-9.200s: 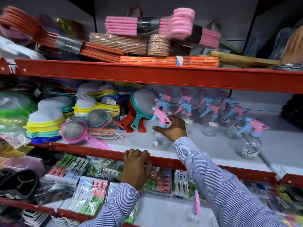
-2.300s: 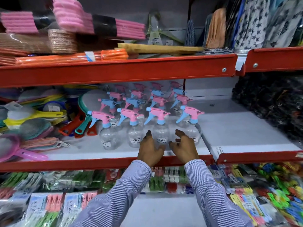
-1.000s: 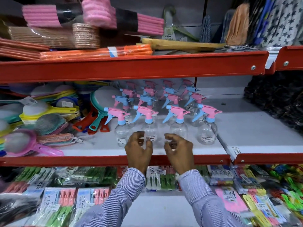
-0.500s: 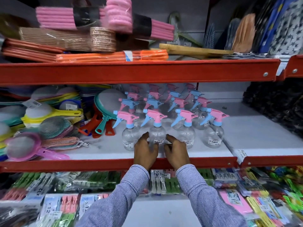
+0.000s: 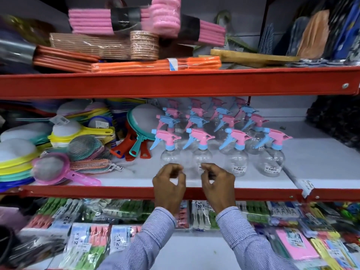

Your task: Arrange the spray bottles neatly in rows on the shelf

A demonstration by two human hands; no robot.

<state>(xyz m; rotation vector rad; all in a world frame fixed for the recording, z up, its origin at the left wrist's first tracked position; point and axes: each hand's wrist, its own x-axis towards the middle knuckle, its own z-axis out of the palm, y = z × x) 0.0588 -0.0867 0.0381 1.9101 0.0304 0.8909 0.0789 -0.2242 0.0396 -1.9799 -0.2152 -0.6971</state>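
Clear spray bottles with pink and blue trigger heads point(image 5: 235, 145) stand in several rows on the grey middle shelf point(image 5: 315, 162), nozzles pointing left. The front row holds several bottles. My left hand point(image 5: 169, 184) hovers just in front of the front-left bottle point(image 5: 169, 151), fingers curled and holding nothing. My right hand point(image 5: 218, 184) hovers beside it, in front of the second front bottle point(image 5: 201, 151), fingers also curled and empty. Neither hand touches a bottle.
Stacked mesh strainers point(image 5: 58, 149) and red and teal handled sieves point(image 5: 136, 137) crowd the shelf's left part. The red shelf edge point(image 5: 116, 191) runs under my hands. Pink and orange bundles point(image 5: 155, 65) lie on the shelf above; clothes-peg packs point(image 5: 87, 240) fill the shelf below.
Both hands have drawn back from the second front bottle towards the shelf edge and let go, fingers curling in. The bottles stay in their rows.
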